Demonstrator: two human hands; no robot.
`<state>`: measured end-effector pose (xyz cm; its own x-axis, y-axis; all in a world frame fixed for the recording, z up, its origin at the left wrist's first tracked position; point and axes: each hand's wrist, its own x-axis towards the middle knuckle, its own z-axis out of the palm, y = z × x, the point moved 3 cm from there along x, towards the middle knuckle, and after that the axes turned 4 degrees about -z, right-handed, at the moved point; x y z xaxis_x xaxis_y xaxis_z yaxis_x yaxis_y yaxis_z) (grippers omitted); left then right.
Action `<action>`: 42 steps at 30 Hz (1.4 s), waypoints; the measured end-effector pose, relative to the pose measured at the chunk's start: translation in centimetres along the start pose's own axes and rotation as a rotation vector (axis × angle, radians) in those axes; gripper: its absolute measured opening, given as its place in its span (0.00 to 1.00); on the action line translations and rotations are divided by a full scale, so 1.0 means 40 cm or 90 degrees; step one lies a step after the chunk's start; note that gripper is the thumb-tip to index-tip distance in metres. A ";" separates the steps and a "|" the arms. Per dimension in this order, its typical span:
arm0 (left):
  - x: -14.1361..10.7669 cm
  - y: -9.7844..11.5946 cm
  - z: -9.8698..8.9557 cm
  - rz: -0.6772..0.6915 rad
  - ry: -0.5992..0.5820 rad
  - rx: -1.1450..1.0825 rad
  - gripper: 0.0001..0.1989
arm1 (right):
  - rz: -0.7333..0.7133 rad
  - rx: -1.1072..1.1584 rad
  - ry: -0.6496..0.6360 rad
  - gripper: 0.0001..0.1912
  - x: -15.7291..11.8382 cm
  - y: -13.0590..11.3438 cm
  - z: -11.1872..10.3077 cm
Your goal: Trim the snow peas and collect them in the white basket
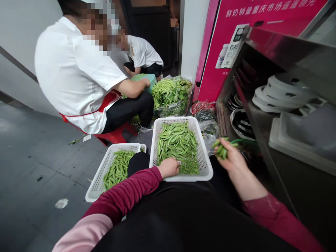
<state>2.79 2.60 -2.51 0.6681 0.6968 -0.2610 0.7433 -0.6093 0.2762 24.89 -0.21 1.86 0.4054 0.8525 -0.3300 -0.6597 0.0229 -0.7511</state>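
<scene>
A white perforated basket [207, 168] rests on my lap, filled with green pea pods [177, 138]. A heap of small green trimmings [189, 166] lies in its near right corner. My left hand [169, 167] is over the near side of this basket, beside the trimmings. Its fingers are curled closed, and whatever they hold is hidden. To the right of the basket, my right hand [231, 155] is raised and closed around several pea pods [222, 150]. A second white basket [96, 189], also with pea pods in it, stands lower at the left.
A person in a white shirt [63, 70] sits on a red stool [115, 134] at the left; another person [144, 52] crouches behind. Leafy greens [172, 92] and plastic bags [208, 127] lie ahead. A metal shelf [262, 140] with stacked white trays [283, 91] borders my right side.
</scene>
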 end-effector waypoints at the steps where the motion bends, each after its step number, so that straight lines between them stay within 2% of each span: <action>1: 0.002 -0.013 0.014 0.006 0.003 0.050 0.10 | -0.002 0.025 0.025 0.10 0.015 -0.023 -0.020; 3: 0.016 -0.024 0.028 0.029 0.029 0.115 0.13 | 0.012 0.041 0.051 0.07 0.030 -0.051 -0.045; 5: 0.044 -0.019 0.037 0.042 0.033 0.165 0.11 | 0.063 0.037 0.038 0.05 0.027 -0.046 -0.049; 8: 0.090 0.004 0.057 0.053 0.004 0.211 0.11 | 0.133 0.001 -0.010 0.02 0.002 -0.001 -0.033; 12: 0.114 0.013 0.076 0.052 0.002 0.219 0.11 | 0.099 -0.133 -0.102 0.05 -0.021 0.048 -0.022; 14: 0.108 0.005 0.070 0.051 0.007 0.220 0.10 | 0.086 -0.183 -0.136 0.08 -0.027 0.063 -0.026; 17: 0.091 -0.011 0.039 0.047 0.033 0.193 0.11 | 0.127 -0.173 -0.119 0.08 -0.038 0.094 -0.032; 19: 0.079 -0.020 0.015 0.007 0.044 0.157 0.14 | 0.163 -0.165 -0.099 0.09 -0.046 0.124 -0.028; 21: 0.068 -0.023 -0.002 -0.041 0.044 0.115 0.14 | 0.162 -0.197 -0.091 0.11 -0.051 0.155 -0.017; 25: 0.039 -0.001 -0.018 -0.059 0.072 0.033 0.12 | 0.090 -0.297 -0.126 0.17 -0.047 0.206 0.015; 28: 0.015 0.021 -0.021 -0.057 0.101 -0.020 0.10 | 0.055 -0.336 -0.166 0.17 -0.042 0.224 0.033; 31: -0.001 0.037 -0.034 -0.032 0.120 -0.097 0.09 | 0.003 -0.427 -0.172 0.17 -0.039 0.216 0.035; 34: -0.005 0.041 -0.070 -0.006 0.137 -0.211 0.09 | -0.108 -0.624 -0.194 0.15 -0.044 0.190 0.039; 37: 0.001 0.038 -0.111 -0.006 0.095 -0.294 0.12 | -0.230 -0.773 -0.256 0.12 -0.061 0.167 0.054; 40: 0.000 0.039 -0.136 -0.015 0.035 -0.358 0.07 | -0.340 -0.800 -0.308 0.10 -0.086 0.151 0.070; 42: -0.006 0.039 -0.134 -0.037 -0.004 -0.434 0.05 | -0.384 -0.796 -0.330 0.09 -0.100 0.146 0.075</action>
<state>3.63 3.51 2.93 0.6292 0.7176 -0.2986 0.5923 -0.1939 0.7821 17.52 -1.91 0.52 -0.0292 0.9710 0.2374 0.5909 0.2083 -0.7793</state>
